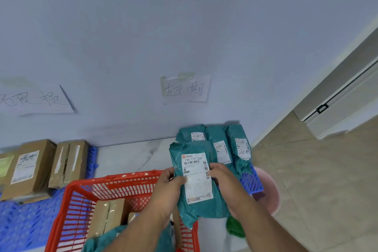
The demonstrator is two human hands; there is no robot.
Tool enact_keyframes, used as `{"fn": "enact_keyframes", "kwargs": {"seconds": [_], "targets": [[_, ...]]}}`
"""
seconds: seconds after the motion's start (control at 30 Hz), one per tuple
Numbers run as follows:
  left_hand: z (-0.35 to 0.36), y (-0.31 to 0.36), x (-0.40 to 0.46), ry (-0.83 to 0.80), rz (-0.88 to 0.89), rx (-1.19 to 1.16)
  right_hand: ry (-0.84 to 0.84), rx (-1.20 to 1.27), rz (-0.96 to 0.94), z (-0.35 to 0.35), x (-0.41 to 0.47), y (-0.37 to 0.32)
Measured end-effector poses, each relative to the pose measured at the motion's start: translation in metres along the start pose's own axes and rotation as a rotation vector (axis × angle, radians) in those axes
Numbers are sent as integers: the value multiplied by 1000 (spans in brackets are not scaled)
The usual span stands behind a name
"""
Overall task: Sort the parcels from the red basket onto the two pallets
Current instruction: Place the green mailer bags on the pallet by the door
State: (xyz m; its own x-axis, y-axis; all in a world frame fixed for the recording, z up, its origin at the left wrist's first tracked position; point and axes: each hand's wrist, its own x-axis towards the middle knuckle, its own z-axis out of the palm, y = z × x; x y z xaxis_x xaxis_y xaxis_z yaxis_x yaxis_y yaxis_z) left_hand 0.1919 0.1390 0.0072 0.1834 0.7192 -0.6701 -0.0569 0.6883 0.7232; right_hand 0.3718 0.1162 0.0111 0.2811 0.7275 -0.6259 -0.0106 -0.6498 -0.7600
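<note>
Teal parcel [196, 178] in both hands' grip, left [170, 185], right [224, 182], above red basket [122, 182]

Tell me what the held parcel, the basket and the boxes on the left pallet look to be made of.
Held teal parcel: apparently a soft plastic mailer bag; it wrinkles and has a slight sheen, with a white paper label stuck on.
Red basket: likely rigid moulded plastic, with a uniform colour and slotted lattice walls.
Brown boxes: probably matt corrugated cardboard, with taped seams.

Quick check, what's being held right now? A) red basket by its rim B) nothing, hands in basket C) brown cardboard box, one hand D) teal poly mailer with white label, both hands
D: left hand and right hand both grip the teal mailer at its label, above the red basket.
</note>
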Motion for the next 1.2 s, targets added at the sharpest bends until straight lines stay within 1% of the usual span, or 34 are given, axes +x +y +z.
{"fn": "enact_keyframes", "kwargs": {"seconds": [0.13, 0.27, 0.4, 0.57, 0.67, 0.73, 0.8, 0.87, 0.93, 1.03, 1.1, 1.2], "targets": [[34, 11, 56, 55, -38, 63, -27, -50, 20, -22, 62, -12], [64, 15, 131, 115, -61, 115, -72, -133, 47, -36, 140, -21], [83, 8, 212, 135, -73, 71, -108, -198, 49, -39, 225, -17], [90, 2, 287, 150, -60, 72, -80, -230, 22, -31, 306, -7], [87, 1, 308, 209, 17, 127, -73, -314, -30, -28, 332, 3], [85, -5, 313, 220, 49, 255, -58, -387, -67, -26, 341, 12], [84, -12, 311, 172, 27, 382, -51, -464, -134, -25, 342, 23], [82, -18, 309, 108, -29, 453, -57, -555, -183, -23, 343, 33], [80, -23, 310, 42, -63, 500, -61, -665, -161, -23, 345, 41], [79, -26, 311, -27, -87, 537, -94, -781, -33, -28, 351, 49], [78, -29, 311, -18, -81, 525, -109, -784, -1, -31, 354, 52], [74, -29, 304, 48, -74, 455, -91, -736, -6, -33, 349, 51]]}}
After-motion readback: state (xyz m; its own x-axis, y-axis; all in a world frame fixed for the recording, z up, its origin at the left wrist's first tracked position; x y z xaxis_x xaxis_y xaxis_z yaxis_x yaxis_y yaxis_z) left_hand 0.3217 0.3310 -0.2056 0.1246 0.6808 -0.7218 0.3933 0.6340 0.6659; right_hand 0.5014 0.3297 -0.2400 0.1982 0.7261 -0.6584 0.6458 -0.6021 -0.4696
